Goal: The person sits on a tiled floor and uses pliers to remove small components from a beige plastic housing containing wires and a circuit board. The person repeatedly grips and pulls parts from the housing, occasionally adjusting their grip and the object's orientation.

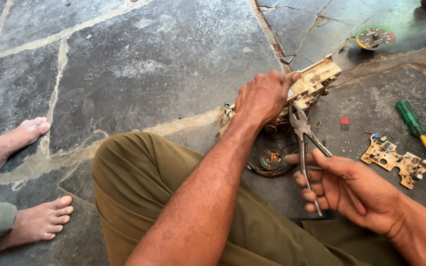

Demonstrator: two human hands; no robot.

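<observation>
My left hand (262, 96) grips a dirty beige plastic housing (316, 79) with loose wires, held just above the stone floor. My right hand (351, 189) holds the handles of metal pliers (304, 133), whose jaws point up and touch the underside of the housing near my left hand. Below the housing lies a dark round part (271, 160) with small coloured pieces in it. My knee in olive trousers (139, 182) is bent under my left forearm.
A tan circuit board (395, 160) and a screwdriver with a green handle (415, 125) lie on the floor at the right. A round dial gauge (374, 37) lies at the top right. Another person's bare feet (35, 224) rest at the left edge.
</observation>
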